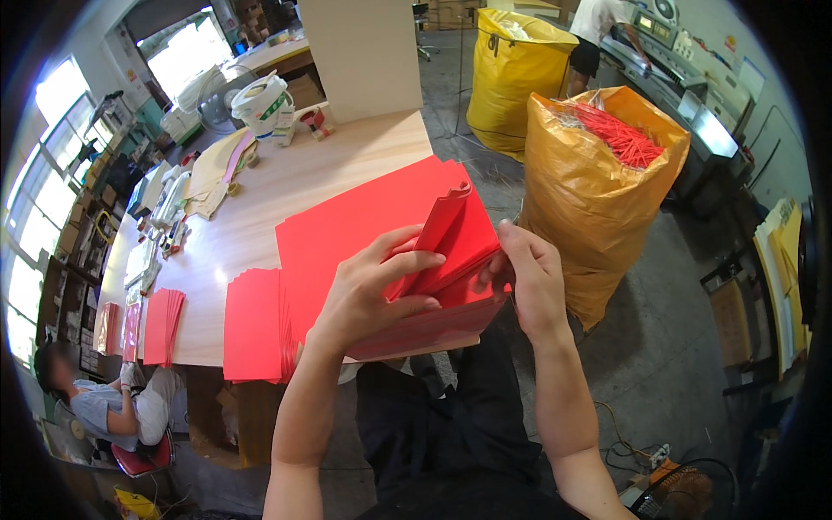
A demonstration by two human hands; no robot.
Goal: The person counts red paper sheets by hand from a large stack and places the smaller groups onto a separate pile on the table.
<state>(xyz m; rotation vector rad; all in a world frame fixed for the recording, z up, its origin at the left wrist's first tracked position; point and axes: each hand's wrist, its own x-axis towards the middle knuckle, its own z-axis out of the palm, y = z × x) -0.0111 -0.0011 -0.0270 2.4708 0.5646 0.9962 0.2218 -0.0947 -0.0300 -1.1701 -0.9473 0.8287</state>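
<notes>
A thick stack of red paper sheets lies near the table's right corner. Part of it, a bundle of red sheets, is bent up and folded back at the right. My left hand curls its fingers around the folded part, its thumb low against the sheets. At the stack's right edge, my right hand grips the sheets' corner between thumb and fingers; some of its fingertips are hidden behind the paper. To the left lies a fanned pile of red paper, beside a smaller red bundle.
Right of the wooden table stand an orange sack of red paper strips and a yellow sack. A white bucket and tape rolls sit at the back. One person is at a machine; another person sits lower left.
</notes>
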